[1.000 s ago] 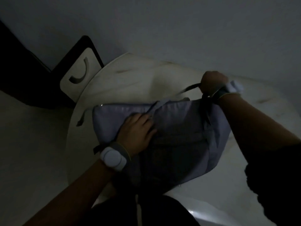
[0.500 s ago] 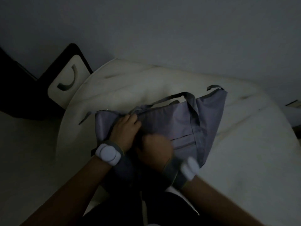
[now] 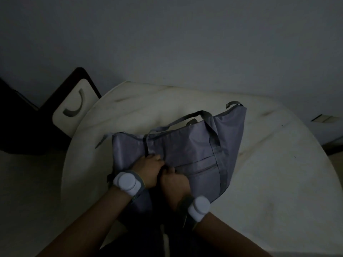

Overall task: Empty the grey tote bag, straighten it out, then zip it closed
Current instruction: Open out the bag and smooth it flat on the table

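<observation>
Grey tote bag (image 3: 187, 145) slumped on round white table (image 3: 269, 173), near edge. Left hand (image 3: 148, 170) and right hand (image 3: 173, 183) both bunched on fabric. Likely soft, light, limp; take hold at strap (image 3: 189, 118).

The grey tote bag (image 3: 193, 145) lies slumped and creased on the pale round table, straps flopped across its top.
</observation>
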{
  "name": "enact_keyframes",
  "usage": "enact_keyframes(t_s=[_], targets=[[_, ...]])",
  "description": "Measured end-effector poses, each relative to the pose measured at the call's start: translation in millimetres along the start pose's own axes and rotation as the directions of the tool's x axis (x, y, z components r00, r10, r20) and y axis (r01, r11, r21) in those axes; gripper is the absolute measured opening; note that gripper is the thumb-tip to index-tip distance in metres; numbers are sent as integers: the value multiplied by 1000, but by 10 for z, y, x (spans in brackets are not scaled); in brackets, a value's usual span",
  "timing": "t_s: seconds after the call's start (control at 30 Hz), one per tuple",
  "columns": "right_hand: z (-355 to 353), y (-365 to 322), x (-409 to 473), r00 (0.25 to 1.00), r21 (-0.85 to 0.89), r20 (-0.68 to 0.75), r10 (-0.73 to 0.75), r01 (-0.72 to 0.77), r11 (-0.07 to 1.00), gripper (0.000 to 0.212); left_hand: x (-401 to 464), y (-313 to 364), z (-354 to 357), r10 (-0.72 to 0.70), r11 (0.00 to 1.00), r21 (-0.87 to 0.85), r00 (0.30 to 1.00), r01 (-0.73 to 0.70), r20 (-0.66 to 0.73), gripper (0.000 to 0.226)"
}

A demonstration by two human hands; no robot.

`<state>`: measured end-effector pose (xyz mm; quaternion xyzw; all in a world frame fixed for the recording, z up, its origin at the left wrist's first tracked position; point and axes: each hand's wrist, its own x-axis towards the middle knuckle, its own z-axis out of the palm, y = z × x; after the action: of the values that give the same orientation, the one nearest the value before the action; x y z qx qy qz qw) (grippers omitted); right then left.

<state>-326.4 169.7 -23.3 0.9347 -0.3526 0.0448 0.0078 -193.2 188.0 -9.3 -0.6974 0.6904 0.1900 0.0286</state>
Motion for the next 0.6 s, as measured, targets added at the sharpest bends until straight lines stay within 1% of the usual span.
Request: enact_keyframes(t_s=[0.07, 0.13, 0.17, 0.27, 0.33, 0.4, 0.5, 0.6], targets=[[47, -24, -23, 1000, -25, -18, -1, 0, 1000, 39, 1, -28, 16, -4, 998, -68, 1000, 4, 4, 20], [60, -74, -30, 999, -34, -40, -7, 6, 999, 40, -27, -57, -19, -2, 994, -106, 1000, 5, 27, 10], [68, -87, -28, 999, -43, -41, -4, 3, 999, 40, -27, -57, -22, 3, 995, -104, 1000, 0, 29, 10], [98, -96, -37, 997, -63, -74, -2, -2, 998, 41, -31, -26, -20, 12, 1000, -25, 999, -11, 52, 23], [111, -105, -45, 998, -82, -68, -15, 9, 997, 41, -45, -25, -21, 4, 1000, 4, 999, -5, 44, 30], [133, -113, -48, 998, -76, -55, -11, 7, 997, 39, -59, -47, -16, -7, 1000, -27, 999, 8, 31, 29], [149, -127, -58, 999, -51, -32, 16, -17, 999, 35, -70, -62, -37, -30, 996, -86, 998, 35, 54, 30], [139, -127, -75, 1000, -41, -24, 5, -6, 999, 31, -79, -60, -41, -50, 996, -74, 995, 57, 87, 35]])
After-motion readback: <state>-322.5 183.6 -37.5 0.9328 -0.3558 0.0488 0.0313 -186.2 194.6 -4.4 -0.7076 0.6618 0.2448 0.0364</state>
